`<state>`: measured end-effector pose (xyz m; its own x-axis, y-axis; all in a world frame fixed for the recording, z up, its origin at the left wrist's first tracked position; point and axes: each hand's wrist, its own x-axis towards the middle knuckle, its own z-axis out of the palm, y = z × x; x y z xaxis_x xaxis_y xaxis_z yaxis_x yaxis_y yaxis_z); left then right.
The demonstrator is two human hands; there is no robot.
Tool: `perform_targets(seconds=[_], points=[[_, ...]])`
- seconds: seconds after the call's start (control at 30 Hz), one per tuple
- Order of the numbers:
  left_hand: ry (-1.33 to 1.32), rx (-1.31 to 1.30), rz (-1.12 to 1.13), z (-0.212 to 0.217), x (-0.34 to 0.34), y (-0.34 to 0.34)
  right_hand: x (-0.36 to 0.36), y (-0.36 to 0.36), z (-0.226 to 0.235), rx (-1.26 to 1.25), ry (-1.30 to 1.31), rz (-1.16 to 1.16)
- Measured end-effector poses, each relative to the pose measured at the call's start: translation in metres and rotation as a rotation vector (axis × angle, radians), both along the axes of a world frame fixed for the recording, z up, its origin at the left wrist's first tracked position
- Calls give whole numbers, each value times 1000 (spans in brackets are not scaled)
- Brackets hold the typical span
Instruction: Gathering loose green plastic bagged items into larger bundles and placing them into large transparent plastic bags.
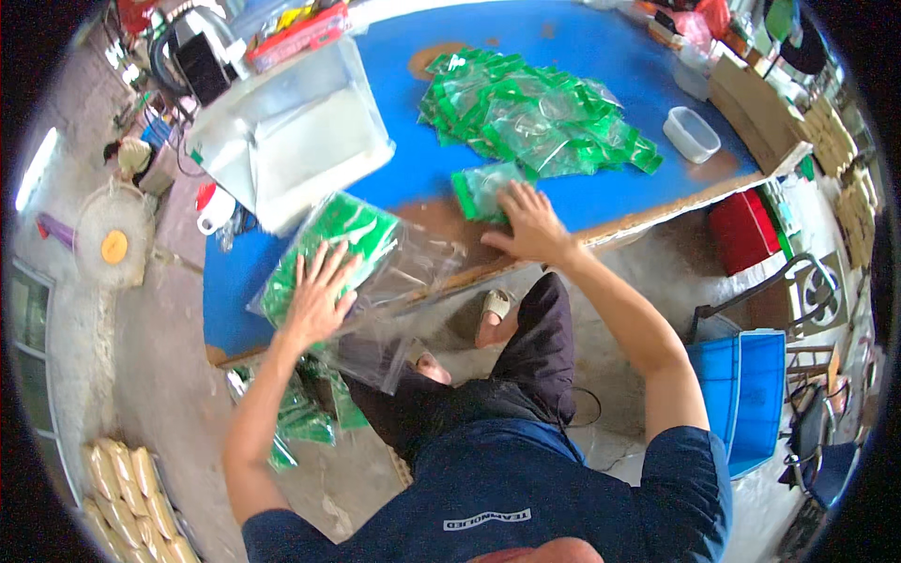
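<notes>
My left hand (317, 298) lies with spread fingers on a large clear plastic bag (427, 261) at the table's near edge. Green packets (355, 223) show through the bag under that hand, and its loose clear end hangs over the edge toward my lap. Farther right, my right hand (535, 225) rests flat with fingers stretched on a small green-and-clear packet (481, 190). Just beyond it spreads a heap of similar green-and-clear packets (535, 117). How many packets lie beneath the right hand is hidden.
A pale metal tray or work surface (305, 141) stands on the blue table (385, 75) at the left, before a dark machine (199, 66). A clear plastic box (692, 134) sits at the right. A blue crate (737, 403) is on the floor. More green packets (305, 420) lie below the table.
</notes>
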<state>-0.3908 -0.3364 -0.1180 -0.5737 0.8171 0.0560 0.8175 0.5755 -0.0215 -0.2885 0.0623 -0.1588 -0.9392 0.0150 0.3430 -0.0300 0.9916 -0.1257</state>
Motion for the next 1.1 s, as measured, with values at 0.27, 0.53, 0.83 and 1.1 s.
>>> perform_targets(seconds=[0.27,0.53,0.83,1.1], points=[[-46,-82,17,33,12,-65,2,-58,41,-216,-248,20],[-410,559,152,12,96,-8,8,2,17,-99,5,210],[-1630,1567,729,-56,159,126,54,-75,23,-82,-108,414],[-1663,1726,780,-65,143,119,31,-47,30,-362,87,447]])
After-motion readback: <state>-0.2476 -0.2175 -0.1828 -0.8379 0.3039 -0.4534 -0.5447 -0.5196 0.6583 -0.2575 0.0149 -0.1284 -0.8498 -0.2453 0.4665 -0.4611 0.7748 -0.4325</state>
